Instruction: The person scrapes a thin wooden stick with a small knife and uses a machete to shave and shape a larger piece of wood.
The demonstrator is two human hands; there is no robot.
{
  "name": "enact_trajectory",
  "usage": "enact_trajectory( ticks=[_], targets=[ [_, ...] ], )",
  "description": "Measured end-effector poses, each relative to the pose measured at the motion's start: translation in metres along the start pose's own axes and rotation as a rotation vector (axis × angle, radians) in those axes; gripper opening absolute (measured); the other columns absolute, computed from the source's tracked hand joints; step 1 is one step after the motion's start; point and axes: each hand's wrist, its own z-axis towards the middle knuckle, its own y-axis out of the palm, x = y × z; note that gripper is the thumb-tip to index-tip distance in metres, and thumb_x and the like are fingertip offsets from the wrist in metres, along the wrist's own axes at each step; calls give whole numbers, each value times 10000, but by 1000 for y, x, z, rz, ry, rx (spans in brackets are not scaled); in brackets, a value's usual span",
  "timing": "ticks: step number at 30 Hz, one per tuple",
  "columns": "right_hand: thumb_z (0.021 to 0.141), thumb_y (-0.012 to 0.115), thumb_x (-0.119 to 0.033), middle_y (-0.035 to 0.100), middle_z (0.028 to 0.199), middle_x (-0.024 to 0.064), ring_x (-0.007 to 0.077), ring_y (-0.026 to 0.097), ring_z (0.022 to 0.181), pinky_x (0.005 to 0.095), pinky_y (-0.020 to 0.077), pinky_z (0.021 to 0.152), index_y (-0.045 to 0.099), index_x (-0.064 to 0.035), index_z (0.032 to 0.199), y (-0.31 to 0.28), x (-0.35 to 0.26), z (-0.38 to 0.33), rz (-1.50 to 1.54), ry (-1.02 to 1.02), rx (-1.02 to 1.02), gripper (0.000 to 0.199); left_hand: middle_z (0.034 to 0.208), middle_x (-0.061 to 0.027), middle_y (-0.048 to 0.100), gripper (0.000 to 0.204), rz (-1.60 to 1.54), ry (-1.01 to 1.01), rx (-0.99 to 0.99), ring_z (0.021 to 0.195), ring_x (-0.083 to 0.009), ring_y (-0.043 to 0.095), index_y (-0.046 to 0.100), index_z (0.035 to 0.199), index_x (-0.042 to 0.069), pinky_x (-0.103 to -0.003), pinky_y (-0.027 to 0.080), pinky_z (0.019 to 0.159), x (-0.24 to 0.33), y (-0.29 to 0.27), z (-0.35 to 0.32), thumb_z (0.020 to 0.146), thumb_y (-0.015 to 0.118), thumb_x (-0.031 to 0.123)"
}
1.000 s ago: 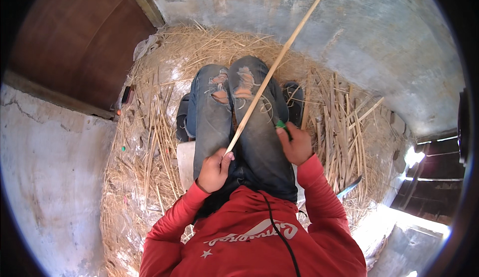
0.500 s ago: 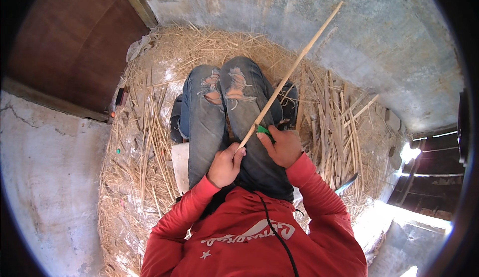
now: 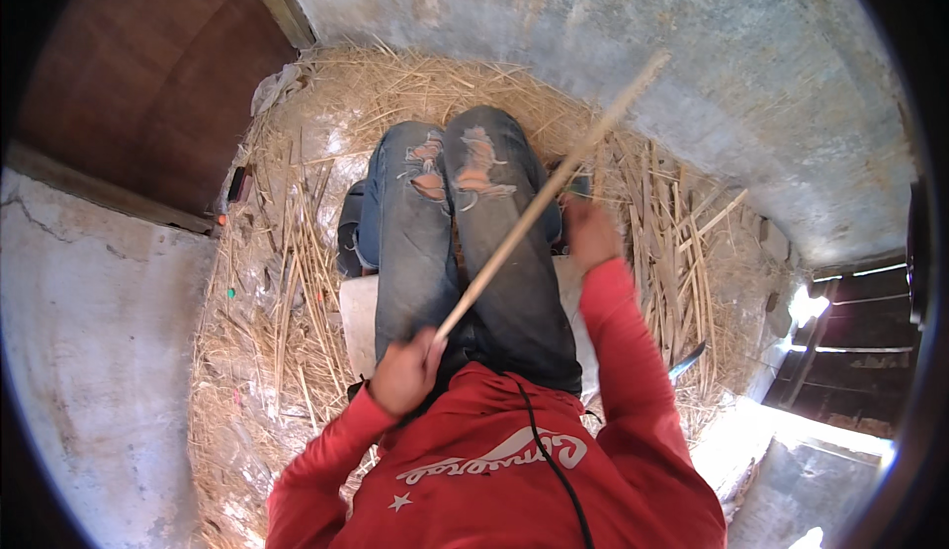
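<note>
A long pale wooden stick slants up and to the right across my lap, over my torn grey jeans. My left hand is closed around its lower end, close to my waist. To the right of the stick, beside my right knee, is my right hand, smeared by motion and apart from the stick. Its fingers look closed on a small green piece, only partly visible; its kind I cannot make out.
Split wooden strips lie in a pile on the right, near a curved blade. More thin strips are heaped at the left. Straw and shavings cover the floor up to the grey wall. A brown door stands at upper left.
My right hand has moved away from the stick, forward and to the right, with the green piece. My left hand has drawn the stick's lower end back toward my waist.
</note>
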Motion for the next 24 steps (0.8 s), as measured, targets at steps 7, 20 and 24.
enact_trajectory(
  ticks=[7,20,24],
  targets=[
    [1084,494,-432,514,663,65,174,497,653,368,401,624,579,-26,804,-57,153,47,183,91,305,500,637,-208,594,162,-13,5,-117,598,-412,642,617,937,50,-481,480,536,-49,-28,-89,1023,595,185],
    [911,794,-211,543,717,-30,67,483,673,252,403,632,688,-39,1050,-34,-39,-47,747,82,-197,245,584,33,455,347,-562,-60,-232,486,-54,419,573,926,53,-249,345,475,-24,14,39,1116,468,324],
    [871,836,-252,510,689,-61,55,439,629,259,362,585,685,-33,987,-23,-62,-45,699,-56,-323,290,612,7,479,339,-587,-34,-276,525,-93,449,587,940,39,-282,383,519,-2,25,54,1115,463,301]
  ],
)
